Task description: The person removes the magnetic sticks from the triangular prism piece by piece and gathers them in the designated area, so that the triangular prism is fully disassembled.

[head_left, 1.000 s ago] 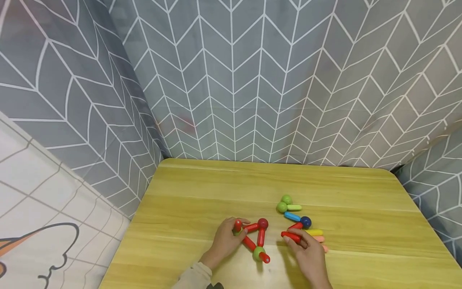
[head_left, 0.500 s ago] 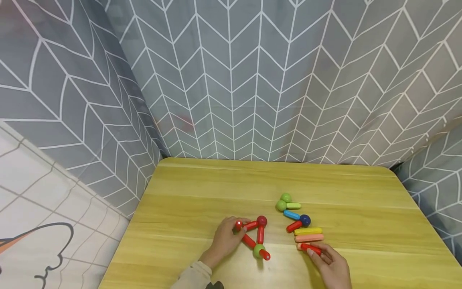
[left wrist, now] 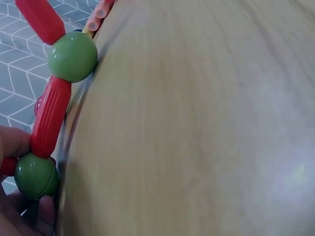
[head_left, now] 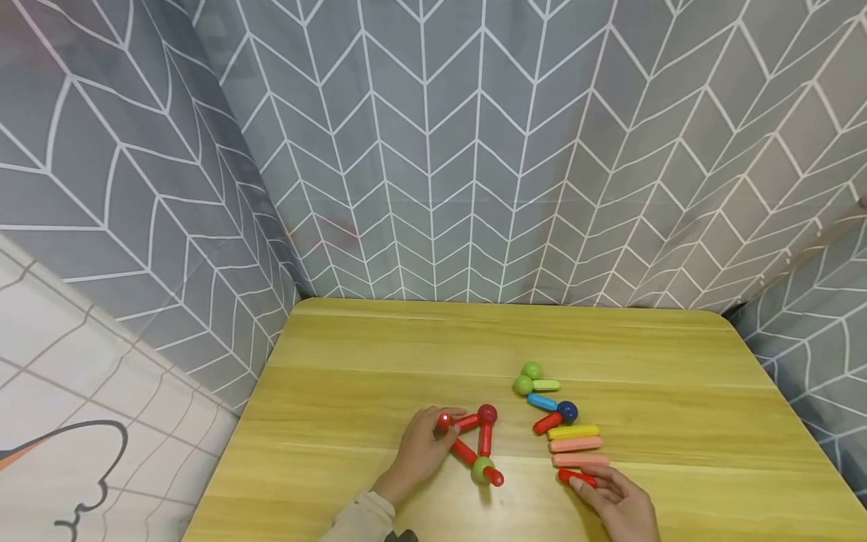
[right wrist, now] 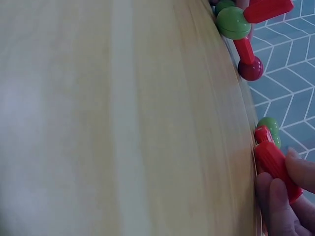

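Note:
My left hand [head_left: 418, 452] grips one corner of a triangle of red magnetic rods [head_left: 485, 439]. In the left wrist view its fingers are around the green ball [left wrist: 36, 175] at that corner. A dark red ball [head_left: 487, 414] joins the far corner, and another green ball [head_left: 480, 470] the near one. From each green corner a further red rod sticks up. On the right, my right hand [head_left: 619, 503] pinches a single red rod [right wrist: 276, 168] between thumb and fingers, low over the table just in front of the coral rods [head_left: 580, 460].
Beyond the right hand lie a yellow rod [head_left: 573, 431], another red rod [head_left: 547, 424], a dark blue ball [head_left: 567, 411] and a light blue rod [head_left: 543, 402]. Two loose green balls [head_left: 524, 385] and a pale green rod [head_left: 546, 385] sit farther back. A patterned curtain [head_left: 433, 150] hangs behind the table.
My right hand has carried the red rod right and toward the near side, from beside the dark blue ball to in front of the coral rods. The left hand keeps its hold on the triangle.

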A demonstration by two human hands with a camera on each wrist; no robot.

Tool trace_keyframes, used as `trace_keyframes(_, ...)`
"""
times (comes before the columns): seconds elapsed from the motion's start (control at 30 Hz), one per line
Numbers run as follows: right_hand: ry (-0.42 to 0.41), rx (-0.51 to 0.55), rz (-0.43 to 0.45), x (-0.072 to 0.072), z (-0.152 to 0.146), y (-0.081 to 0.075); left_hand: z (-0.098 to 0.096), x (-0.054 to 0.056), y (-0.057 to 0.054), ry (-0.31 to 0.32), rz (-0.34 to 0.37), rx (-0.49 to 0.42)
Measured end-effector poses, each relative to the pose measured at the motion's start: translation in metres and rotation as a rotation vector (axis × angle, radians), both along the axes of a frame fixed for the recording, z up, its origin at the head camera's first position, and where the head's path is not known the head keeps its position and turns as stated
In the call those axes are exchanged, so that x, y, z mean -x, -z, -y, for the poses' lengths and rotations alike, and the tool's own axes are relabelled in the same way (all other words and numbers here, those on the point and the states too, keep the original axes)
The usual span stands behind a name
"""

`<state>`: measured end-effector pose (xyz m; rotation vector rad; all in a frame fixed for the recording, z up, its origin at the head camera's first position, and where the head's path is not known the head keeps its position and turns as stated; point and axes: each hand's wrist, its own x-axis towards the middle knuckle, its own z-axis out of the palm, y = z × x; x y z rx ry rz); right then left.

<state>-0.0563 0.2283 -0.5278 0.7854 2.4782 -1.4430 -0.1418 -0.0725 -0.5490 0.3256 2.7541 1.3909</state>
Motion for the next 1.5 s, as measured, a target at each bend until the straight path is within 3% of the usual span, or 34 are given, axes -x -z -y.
trace_keyframes(0.4,0.041,0.062,0.001,0.005,0.001,0.006,0.009,-0.002,0.001,0.103,0.090,-0.060)
trace_keyframes(0.53,0.023,0.013,0.002,0.006,0.001,0.005,0.010,-0.002,0.000,0.129,0.105,-0.056)
trace_keyframes(0.87,0.035,-0.027,-0.021,0.006,0.003,0.003,0.010,-0.002,-0.002,0.120,0.084,-0.045)
trace_keyframes(1.33,0.044,0.017,-0.038,0.004,0.004,0.004,0.011,-0.003,-0.001,0.148,0.077,-0.039)
trace_keyframes(1.5,0.055,0.052,-0.052,0.005,0.005,0.004,0.010,-0.004,-0.001,0.126,0.080,-0.020)
